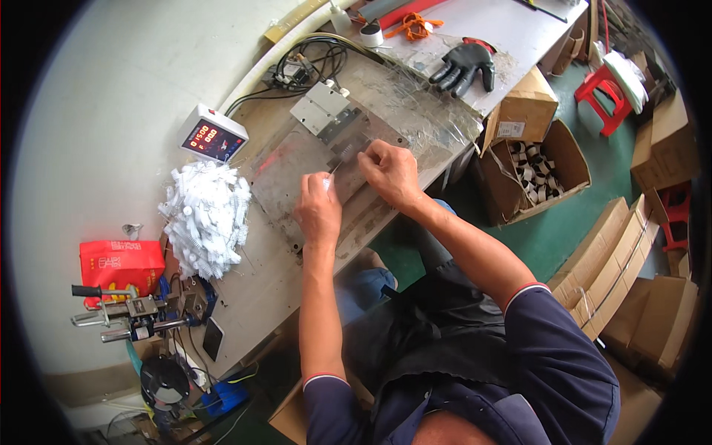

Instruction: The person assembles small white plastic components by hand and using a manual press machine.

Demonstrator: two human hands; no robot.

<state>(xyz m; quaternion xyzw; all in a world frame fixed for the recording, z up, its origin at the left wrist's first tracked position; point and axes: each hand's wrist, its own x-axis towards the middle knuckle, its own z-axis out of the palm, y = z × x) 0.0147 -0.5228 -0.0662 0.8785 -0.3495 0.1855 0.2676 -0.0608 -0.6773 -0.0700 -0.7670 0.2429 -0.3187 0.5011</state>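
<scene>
Grey metal is filling the middle of the head view: one plate [288, 165] is lying on one tabletop [258, 300], carrying one block [319, 109]. Over the plate, we are pinching one small white piece [327, 182] in our left hand [319, 210], probably for fine control. We are curling our right hand [389, 172] nearby; whether it is gripping anything, we cannot tell. One white pile [205, 219] is sitting leftward, likely for easy reach; its pieces we are not managing to count. One black glove [466, 68] is resting farther away.

Wht. bit [327, 183] in L hand [319, 210] too sm. to ID, fingertips of R hand [393, 173] hidden by curled knuckles, navy shirt [567, 356] cut off at 6 o'clock, red tube [408, 10] at 12.
</scene>
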